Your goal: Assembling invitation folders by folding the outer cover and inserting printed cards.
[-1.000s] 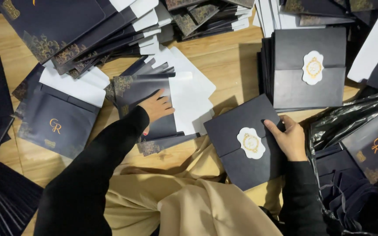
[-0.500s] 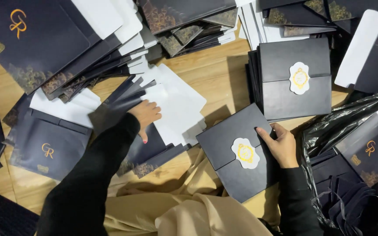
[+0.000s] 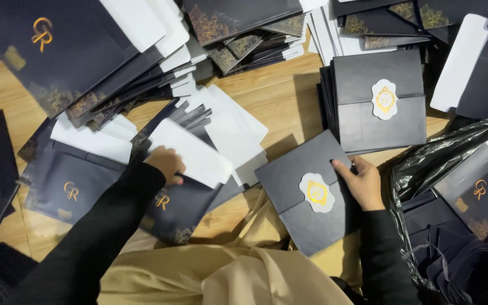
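Note:
My right hand [image 3: 364, 182] grips the right edge of a dark folded card [image 3: 303, 192] closed with a white-and-gold seal; the card lies tilted over my tan-clothed lap [image 3: 238, 277]. My left hand [image 3: 166, 164] holds a dark envelope with a white flap [image 3: 190, 161], lifted slightly off a fanned pile of the same envelopes [image 3: 86, 181]. Both arms wear black sleeves.
A stack of sealed dark cards [image 3: 377, 101] sits on the wooden floor [image 3: 280, 101] beyond my right hand. More dark envelopes with gold print lie piled at top left [image 3: 57, 51] and top centre [image 3: 244, 28]. A crumpled black plastic bag [image 3: 447, 169] lies at right.
My left hand has slid left over the fanned pile and taken hold of a white-flapped envelope, lifting it. The right hand stays on the sealed card. The camera has moved closer.

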